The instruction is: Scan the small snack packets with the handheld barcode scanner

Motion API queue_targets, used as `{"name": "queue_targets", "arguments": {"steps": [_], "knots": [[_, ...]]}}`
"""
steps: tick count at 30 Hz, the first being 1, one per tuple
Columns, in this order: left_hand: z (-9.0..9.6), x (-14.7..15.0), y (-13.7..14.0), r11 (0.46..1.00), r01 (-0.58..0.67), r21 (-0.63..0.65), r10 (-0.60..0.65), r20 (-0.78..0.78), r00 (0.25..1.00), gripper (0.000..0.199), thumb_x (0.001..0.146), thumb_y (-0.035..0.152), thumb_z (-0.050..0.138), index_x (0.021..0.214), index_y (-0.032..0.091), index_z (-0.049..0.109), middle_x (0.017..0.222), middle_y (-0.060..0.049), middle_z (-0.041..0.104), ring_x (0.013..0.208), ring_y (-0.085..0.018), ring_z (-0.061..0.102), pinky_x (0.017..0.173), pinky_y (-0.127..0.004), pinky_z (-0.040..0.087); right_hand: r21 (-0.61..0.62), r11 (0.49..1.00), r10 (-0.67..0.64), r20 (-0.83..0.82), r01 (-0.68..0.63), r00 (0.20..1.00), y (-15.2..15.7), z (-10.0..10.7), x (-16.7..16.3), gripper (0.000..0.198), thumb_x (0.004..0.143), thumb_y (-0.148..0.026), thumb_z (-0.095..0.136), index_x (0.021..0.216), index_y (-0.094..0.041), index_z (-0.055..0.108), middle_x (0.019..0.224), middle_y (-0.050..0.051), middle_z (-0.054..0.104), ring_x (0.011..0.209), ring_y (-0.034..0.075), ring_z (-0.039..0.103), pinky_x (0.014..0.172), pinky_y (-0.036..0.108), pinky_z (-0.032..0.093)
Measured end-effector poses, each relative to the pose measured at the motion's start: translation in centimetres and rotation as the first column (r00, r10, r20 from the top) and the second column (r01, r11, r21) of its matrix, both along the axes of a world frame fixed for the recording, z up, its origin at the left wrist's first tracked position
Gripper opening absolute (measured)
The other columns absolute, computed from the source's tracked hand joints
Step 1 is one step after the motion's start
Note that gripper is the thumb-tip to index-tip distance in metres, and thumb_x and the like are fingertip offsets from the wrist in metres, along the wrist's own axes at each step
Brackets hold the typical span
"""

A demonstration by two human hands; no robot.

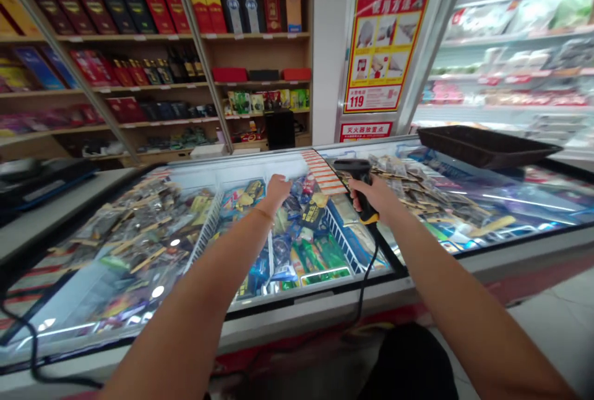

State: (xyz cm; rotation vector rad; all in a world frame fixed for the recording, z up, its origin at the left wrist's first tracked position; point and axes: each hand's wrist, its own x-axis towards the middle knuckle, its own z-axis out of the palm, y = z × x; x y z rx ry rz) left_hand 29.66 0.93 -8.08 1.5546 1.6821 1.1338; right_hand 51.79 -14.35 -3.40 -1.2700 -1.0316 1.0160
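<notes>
My right hand (375, 197) is wrapped round the grip of a black handheld barcode scanner (357, 169), which is held above the freezer glass. A black cable (368, 264) hangs from its handle and runs down the freezer front. My left hand (278, 188) reaches over the open middle of the chest freezer (288, 313), above packaged ice creams (313, 217) in white wire baskets (343, 239). Its fingers point away from me and are mostly hidden and blurred, so I cannot make out whether they touch anything. Green packs (320, 254) lie nearer the front.
Skewered packets (134, 220) lie on the left glass and more packets (417, 189) on the right. A dark tray (487, 145) rests at the back right. An orange-striped sheet (323, 171) lies beside the opening. Boxed goods line the wooden shelves (260, 44) behind.
</notes>
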Motion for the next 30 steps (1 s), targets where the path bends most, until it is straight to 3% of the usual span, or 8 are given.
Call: {"name": "queue_targets", "arguments": {"steps": [5, 10, 13, 15, 17, 20, 26, 30], "knots": [[-0.9, -12.6, -2.3, 0.995, -0.095, 0.020, 0.097, -0.296, 0.950, 0.030, 0.076, 0.024, 0.073, 0.103, 0.015, 0.063, 0.113, -0.018, 0.072, 0.111, -0.030, 0.069, 0.093, -0.035, 0.050, 0.035, 0.991, 0.127, -0.039, -0.126, 0.991, 2.2, -0.9, -6.2, 0.034, 0.078, -0.033, 0.078, 0.088, -0.022, 0.047, 0.053, -0.006, 0.057, 0.037, 0.011, 0.051, 0.035, 0.021, 0.040], [-0.7, -24.3, -7.0, 0.985, -0.169, 0.025, 0.142, -0.673, 0.726, 0.032, 0.081, 0.029, 0.065, 0.110, 0.015, 0.064, 0.120, -0.022, 0.070, 0.119, -0.036, 0.064, 0.101, -0.044, 0.049, 0.062, 0.973, 0.228, -0.076, -0.224, 0.971, 3.1, -3.0, -9.3, 0.043, 0.072, -0.041, 0.082, 0.088, -0.022, 0.047, 0.056, -0.006, 0.059, 0.039, 0.011, 0.052, 0.036, 0.022, 0.040], [-0.6, -30.0, -10.5, 0.943, -0.328, 0.053, 0.245, -0.779, 0.577, 0.039, 0.082, 0.033, 0.061, 0.114, 0.010, 0.063, 0.125, -0.030, 0.064, 0.121, -0.044, 0.061, 0.100, -0.056, 0.048, 0.055, 0.973, 0.229, -0.075, -0.225, 0.971, 3.3, -4.5, -9.7, 0.043, 0.071, -0.041, 0.082, 0.088, -0.022, 0.047, 0.056, -0.006, 0.058, 0.039, 0.010, 0.052, 0.036, 0.022, 0.040], [-0.6, -32.6, -12.4, 0.893, -0.435, 0.119, 0.353, -0.785, 0.509, 0.053, 0.080, 0.045, 0.065, 0.119, 0.009, 0.061, 0.134, -0.033, 0.058, 0.125, -0.048, 0.056, 0.099, -0.062, 0.047, 0.039, 0.976, 0.217, -0.071, -0.215, 0.974, 3.4, -5.3, -9.5, 0.041, 0.071, -0.040, 0.082, 0.087, -0.022, 0.049, 0.055, -0.006, 0.057, 0.039, 0.010, 0.051, 0.036, 0.022, 0.040], [-0.6, -34.2, -13.6, 0.821, -0.557, 0.120, 0.433, -0.768, 0.472, 0.065, 0.072, 0.061, 0.070, 0.115, 0.012, 0.062, 0.133, -0.032, 0.059, 0.125, -0.051, 0.055, 0.097, -0.068, 0.045, 0.018, 0.979, 0.204, -0.072, -0.203, 0.976, 3.4, -5.7, -9.3, 0.039, 0.071, -0.038, 0.082, 0.088, -0.021, 0.051, 0.055, -0.006, 0.057, 0.039, 0.010, 0.051, 0.036, 0.022, 0.040], [-0.8, -35.2, -13.8, 0.745, -0.667, -0.007, 0.416, -0.777, 0.472, 0.062, 0.062, 0.072, 0.074, 0.092, 0.019, 0.062, 0.115, -0.022, 0.071, 0.119, -0.051, 0.059, 0.092, -0.072, 0.045, -0.001, 0.979, 0.201, -0.062, -0.202, 0.978, 3.2, -5.8, -9.2, 0.039, 0.071, -0.037, 0.082, 0.087, -0.021, 0.051, 0.055, -0.005, 0.057, 0.039, 0.010, 0.051, 0.036, 0.023, 0.040], [-0.4, -34.0, -12.8, 0.857, -0.466, -0.221, 0.131, -0.781, 0.611, 0.041, 0.072, 0.050, 0.078, 0.059, 0.021, 0.052, 0.070, -0.012, 0.069, 0.096, -0.038, 0.072, 0.085, -0.046, 0.057, -0.001, 0.972, 0.237, 0.005, -0.237, 0.971, 2.1, -5.5, -9.4, 0.039, 0.071, -0.037, 0.081, 0.086, -0.022, 0.048, 0.053, -0.007, 0.056, 0.038, 0.011, 0.051, 0.036, 0.023, 0.039], [0.3, -30.9, -12.3, 0.900, -0.322, -0.294, 0.116, -0.550, 0.827, 0.026, 0.067, 0.029, 0.082, 0.067, 0.023, 0.057, 0.053, -0.003, 0.062, 0.068, -0.031, 0.073, 0.069, -0.039, 0.058, -0.004, 0.966, 0.259, 0.014, -0.259, 0.966, 2.0, -5.5, -9.5, 0.039, 0.072, -0.037, 0.080, 0.085, -0.023, 0.046, 0.053, -0.007, 0.056, 0.038, 0.011, 0.051, 0.036, 0.023, 0.040]]}}
